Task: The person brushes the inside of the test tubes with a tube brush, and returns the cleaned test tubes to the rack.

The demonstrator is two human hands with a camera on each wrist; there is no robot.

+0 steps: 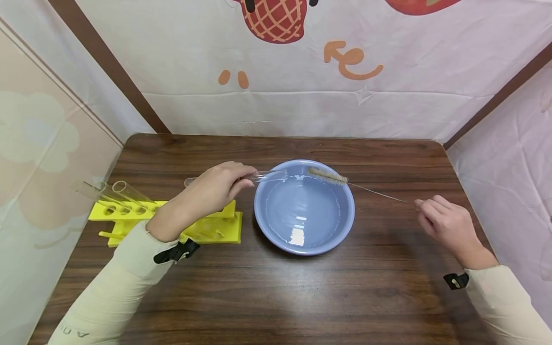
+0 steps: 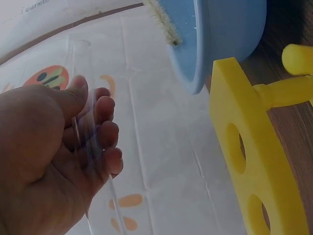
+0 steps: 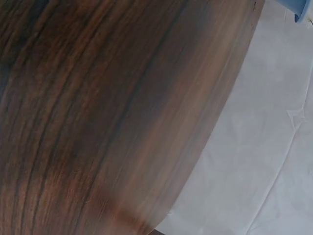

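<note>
My left hand [image 1: 217, 187] grips a clear glass test tube [image 1: 271, 176] lengthwise, thumb on one side and fingers curled round the other. One end of the tube reaches over the rim of a blue basin [image 1: 261, 225] of water; in the left wrist view the tube [image 2: 83, 54] crosses the palm. On the right, my right hand [image 1: 446, 223] pinches the thin wire handle of a test tube brush [image 1: 327, 176]. Its bristles are above the basin's far side, apart from the tube. The right wrist view shows neither that hand nor the brush handle.
A yellow test tube rack [image 1: 235, 230] stands left of the basin, partly behind my left forearm. Several glass tubes [image 1: 125, 191] lean in its left holes. The wooden table [image 1: 276, 297] meets patterned cloth walls [image 1: 302, 115] at the back and sides.
</note>
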